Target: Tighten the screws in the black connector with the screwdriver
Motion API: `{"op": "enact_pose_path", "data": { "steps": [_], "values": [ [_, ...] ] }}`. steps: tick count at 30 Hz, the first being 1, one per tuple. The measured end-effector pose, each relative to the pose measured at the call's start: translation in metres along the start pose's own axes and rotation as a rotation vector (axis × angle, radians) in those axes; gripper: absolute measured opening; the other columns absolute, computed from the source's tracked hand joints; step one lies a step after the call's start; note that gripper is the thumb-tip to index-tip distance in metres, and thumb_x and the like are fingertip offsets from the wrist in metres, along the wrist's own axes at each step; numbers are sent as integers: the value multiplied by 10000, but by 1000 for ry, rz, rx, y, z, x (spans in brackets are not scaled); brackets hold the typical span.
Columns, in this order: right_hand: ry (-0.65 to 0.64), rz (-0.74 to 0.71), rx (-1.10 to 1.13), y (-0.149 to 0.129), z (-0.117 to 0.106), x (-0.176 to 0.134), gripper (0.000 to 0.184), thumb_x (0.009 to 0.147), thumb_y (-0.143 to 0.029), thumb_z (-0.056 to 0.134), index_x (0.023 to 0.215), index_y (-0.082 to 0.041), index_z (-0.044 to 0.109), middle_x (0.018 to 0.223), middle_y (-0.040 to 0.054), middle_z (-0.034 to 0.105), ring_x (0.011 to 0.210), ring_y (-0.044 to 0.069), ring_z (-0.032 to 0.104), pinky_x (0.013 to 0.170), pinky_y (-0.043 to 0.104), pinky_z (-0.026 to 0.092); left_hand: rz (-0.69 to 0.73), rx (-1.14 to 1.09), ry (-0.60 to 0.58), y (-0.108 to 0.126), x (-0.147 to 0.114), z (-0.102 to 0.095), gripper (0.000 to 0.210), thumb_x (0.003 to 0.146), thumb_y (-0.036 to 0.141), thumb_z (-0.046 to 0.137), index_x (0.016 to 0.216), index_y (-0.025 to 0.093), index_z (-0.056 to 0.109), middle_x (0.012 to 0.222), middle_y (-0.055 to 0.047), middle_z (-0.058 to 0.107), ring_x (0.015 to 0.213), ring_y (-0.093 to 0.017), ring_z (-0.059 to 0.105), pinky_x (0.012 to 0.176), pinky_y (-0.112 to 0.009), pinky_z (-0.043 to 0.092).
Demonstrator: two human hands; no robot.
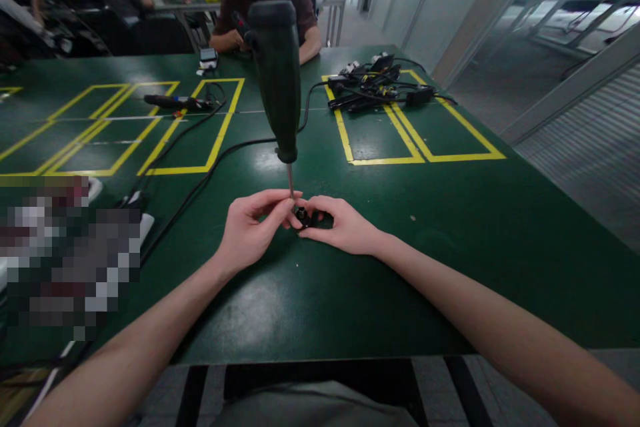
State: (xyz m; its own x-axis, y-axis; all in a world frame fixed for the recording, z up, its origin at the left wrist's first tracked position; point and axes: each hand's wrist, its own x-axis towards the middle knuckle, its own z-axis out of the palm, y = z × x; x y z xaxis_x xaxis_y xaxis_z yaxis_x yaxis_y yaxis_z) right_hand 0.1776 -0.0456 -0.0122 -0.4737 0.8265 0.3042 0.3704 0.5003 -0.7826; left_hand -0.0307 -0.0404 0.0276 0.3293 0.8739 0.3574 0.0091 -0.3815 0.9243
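A dark green electric screwdriver (279, 73) stands upright over the table, its thin metal bit (291, 180) pointing down between my hands. My left hand (253, 227) is closed, with thumb and fingertips pinched around the lower end of the bit. Beside it, my right hand (343, 225) pinches a small black part (303, 217) between thumb and index finger, close to the tabletop. The part has a round raised piece on top. My left fingers also lie against this part, and the exact contact at the bit's tip is hidden.
The green table (450, 260) carries yellow tape outlines. A pile of black cables and adapters (373, 83) lies at the back right. Another dark handheld tool (175, 102) rests at the back left, and a black cord (205, 177) crosses the left side. A person (300, 7) sits opposite.
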Motion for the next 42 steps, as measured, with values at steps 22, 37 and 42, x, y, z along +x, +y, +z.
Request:
{"op": "enact_pose_path", "data": {
  "steps": [22,37,42],
  "values": [
    [4,19,-8,-2,-1,0,225,855,-247,812,1034,-179,694,972,34,726,841,166,639,766,298,492,8,-6,24,0,0,1,118,909,214,726,974,153,804,763,-30,806,593,-97,734,591,-171,601],
    [-11,57,-8,-5,-2,1,253,854,-281,817,1065,-196,707,978,34,734,860,179,655,789,317,516,-5,-18,45,1,0,2,87,874,214,767,928,150,789,746,-29,796,586,-95,726,587,-172,599],
    [-13,59,-3,-6,-3,1,248,854,-281,813,1061,-193,708,975,31,736,864,177,654,793,315,514,-32,-36,49,2,1,3,116,845,244,801,900,144,778,731,-32,789,590,-116,735,588,-198,611]
  ]
}}
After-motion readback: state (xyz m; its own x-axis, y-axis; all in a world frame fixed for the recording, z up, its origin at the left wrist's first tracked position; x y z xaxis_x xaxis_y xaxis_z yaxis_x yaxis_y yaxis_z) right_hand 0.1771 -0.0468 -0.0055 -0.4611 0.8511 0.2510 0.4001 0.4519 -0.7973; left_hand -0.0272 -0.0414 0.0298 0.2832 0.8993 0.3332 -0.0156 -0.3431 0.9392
